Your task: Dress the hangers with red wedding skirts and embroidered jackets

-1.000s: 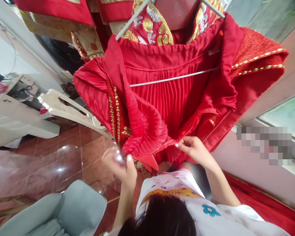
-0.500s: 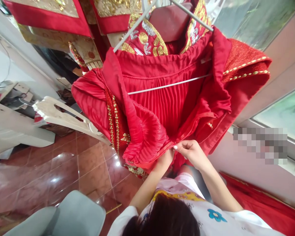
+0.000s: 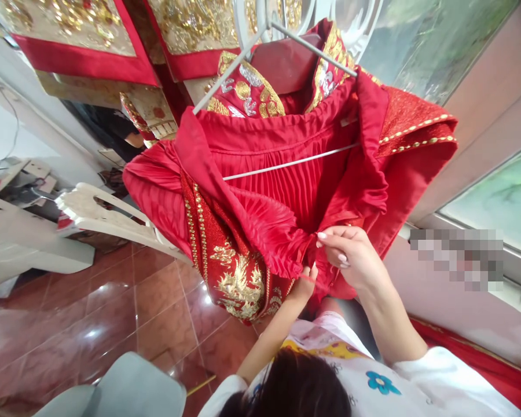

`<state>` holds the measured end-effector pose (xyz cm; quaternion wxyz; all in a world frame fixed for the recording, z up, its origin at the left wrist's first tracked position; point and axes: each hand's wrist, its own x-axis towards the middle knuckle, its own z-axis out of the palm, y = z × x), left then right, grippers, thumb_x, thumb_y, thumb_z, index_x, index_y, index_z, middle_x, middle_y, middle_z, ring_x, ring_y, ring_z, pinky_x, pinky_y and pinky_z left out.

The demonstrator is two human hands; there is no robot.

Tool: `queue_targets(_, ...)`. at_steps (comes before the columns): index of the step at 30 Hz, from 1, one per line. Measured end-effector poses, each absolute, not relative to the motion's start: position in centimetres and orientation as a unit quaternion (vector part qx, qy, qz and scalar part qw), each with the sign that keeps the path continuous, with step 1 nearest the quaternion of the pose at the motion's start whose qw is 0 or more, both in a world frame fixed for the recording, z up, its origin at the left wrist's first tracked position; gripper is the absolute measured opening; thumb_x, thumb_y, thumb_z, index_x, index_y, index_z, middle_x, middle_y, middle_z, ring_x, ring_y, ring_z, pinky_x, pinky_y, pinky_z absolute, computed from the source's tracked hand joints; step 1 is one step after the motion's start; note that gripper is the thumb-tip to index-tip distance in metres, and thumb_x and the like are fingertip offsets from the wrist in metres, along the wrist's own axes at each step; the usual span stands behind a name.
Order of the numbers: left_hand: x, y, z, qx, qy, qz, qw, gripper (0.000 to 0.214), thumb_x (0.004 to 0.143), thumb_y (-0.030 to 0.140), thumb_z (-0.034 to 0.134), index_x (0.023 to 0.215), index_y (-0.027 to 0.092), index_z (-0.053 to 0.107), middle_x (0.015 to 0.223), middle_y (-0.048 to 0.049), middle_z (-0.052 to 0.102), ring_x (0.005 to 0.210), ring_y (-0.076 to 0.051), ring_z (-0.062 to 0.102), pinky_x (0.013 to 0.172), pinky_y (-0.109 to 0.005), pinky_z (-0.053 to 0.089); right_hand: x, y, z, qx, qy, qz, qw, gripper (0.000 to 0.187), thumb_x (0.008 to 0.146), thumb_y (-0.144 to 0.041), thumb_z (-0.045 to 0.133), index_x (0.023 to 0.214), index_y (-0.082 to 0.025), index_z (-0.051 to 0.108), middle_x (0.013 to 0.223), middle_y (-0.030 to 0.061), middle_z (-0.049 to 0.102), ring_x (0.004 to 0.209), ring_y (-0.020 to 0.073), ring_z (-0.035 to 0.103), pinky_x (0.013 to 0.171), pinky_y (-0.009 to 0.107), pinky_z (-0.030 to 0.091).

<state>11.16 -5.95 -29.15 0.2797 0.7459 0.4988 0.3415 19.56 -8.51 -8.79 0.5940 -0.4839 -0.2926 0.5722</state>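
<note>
Skirt, red pleated satin with gold embroidery (image 3: 282,191), hung on white metal hanger rod (image 3: 286,162): hem drawn together since a second ago (gold panel newly exposed); right hand (image 3: 351,258) pinches hem, left hand (image 3: 303,285) has joined, gripping folds beneath.

— Hands at the grip?
— Two: left hand (image 3: 304,284), right hand (image 3: 352,258), on one red pleated garment (image 3: 282,197)
— Rods above it?
— Three: level rod (image 3: 286,162), left slanted rod (image 3: 228,69), right slanted rod (image 3: 312,49)
— Chairs?
— Two, left of the grip: white chair (image 3: 113,217), grey chair (image 3: 128,394)

A white rack rod (image 3: 286,161) carries the red pleated skirt (image 3: 282,200) draped over it
</note>
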Motion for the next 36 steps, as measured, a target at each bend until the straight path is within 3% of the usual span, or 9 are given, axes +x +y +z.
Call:
queue_targets(5,11.9,-5.4,-28.7,0.738,0.486,0.347,0.315,0.032,0.088,0.023,0.039,0.061,0.017,0.055,0.064,-0.0080,0.066,0.063,-0.016,0.060,0.062,-0.027,0.047,18.7,-7.5,-7.7,-0.452,-0.278,0.580,0.618,0.023,0.057,-0.030,0.074,0.054,-0.011,0.061,0.033,-0.0080,0.029,0.030,0.0004,0.020,0.034,0.017,0.010)
queue_targets(11,11.6,-5.7,-27.0,0.714,0.506,0.318,0.364,0.037,0.091,0.030,0.035,0.063,0.017,0.055,0.063,-0.0092,0.064,0.062,-0.019,0.061,0.060,-0.030,0.046,18.8,-7.7,-8.6,-0.454,-0.276,0.557,0.638,0.024,0.058,-0.032,0.074,0.055,-0.011,0.061,0.032,-0.0075,0.029,0.031,0.0008,0.020,0.035,0.017,0.011)
queue_targets(15,8.9,-8.3,-22.4,0.712,0.478,0.278,0.433,0.038,0.090,0.041,0.040,0.069,0.018,0.060,0.059,-0.0042,0.064,0.055,-0.016,0.061,0.056,-0.026,0.046,20.2,-8.3,-9.5,-0.468,-0.312,0.519,0.643,0.024,0.061,-0.034,0.073,0.058,-0.012,0.064,0.036,-0.0048,0.036,0.034,0.0023,0.025,0.036,0.018,0.013)
queue_targets(18,6.0,-10.1,-18.0,0.686,0.408,0.239,0.553,0.035,0.087,0.044,0.046,0.074,0.017,0.063,0.062,-0.0025,0.065,0.056,-0.014,0.064,0.055,-0.022,0.047,20.8,-8.7,-10.1,-0.481,-0.339,0.499,0.636,0.025,0.065,-0.036,0.071,0.060,-0.013,0.064,0.039,-0.0042,0.038,0.038,0.0031,0.027,0.038,0.018,0.015)
queue_targets(23,4.1,-8.6,-13.8,0.638,0.525,0.400,0.397,0.041,0.076,0.050,0.059,0.056,0.015,0.054,0.050,-0.0021,0.057,0.047,-0.012,0.056,0.048,-0.022,0.042,20.4,-9.1,-10.8,-0.488,-0.370,0.483,0.626,0.029,0.071,-0.040,0.067,0.062,-0.013,0.062,0.041,-0.0042,0.039,0.039,0.0036,0.027,0.040,0.019,0.017)
queue_targets(28,4.5,-6.3,-9.6,0.578,0.417,0.475,0.517,0.048,0.085,0.045,0.052,0.047,0.016,0.049,0.037,0.0023,0.048,0.033,-0.007,0.044,0.037,-0.019,0.035,20.2,-9.3,-10.7,-0.488,-0.395,0.463,0.626,0.031,0.072,-0.040,0.066,0.059,-0.014,0.057,0.043,-0.0050,0.037,0.041,0.0041,0.028,0.042,0.020,0.019)
queue_targets(32,5.5,-5.9,-5.7,0.529,0.331,0.605,0.495,0.041,0.083,0.048,0.056,0.062,0.014,0.059,0.049,-0.0001,0.059,0.036,-0.007,0.050,0.035,-0.018,0.037,19.9,-9.4,-10.7,-0.476,-0.441,0.484,0.587,0.030,0.074,-0.041,0.062,0.063,-0.013,0.058,0.044,-0.0045,0.039,0.042,0.0049,0.029,0.043,0.021,0.020)
queue_targets(36,7.7,-5.5,-5.6,0.578,0.304,0.529,0.541,0.039,0.085,0.050,0.053,0.091,0.013,0.063,0.084,-0.0092,0.071,0.064,-0.014,0.068,0.042,-0.018,0.048,20.0,-9.4,-11.0,-0.471,-0.446,0.464,0.603,0.030,0.076,-0.039,0.058,0.060,-0.013,0.057,0.044,-0.0045,0.038,0.043,0.0051,0.028,0.044,0.021,0.021)
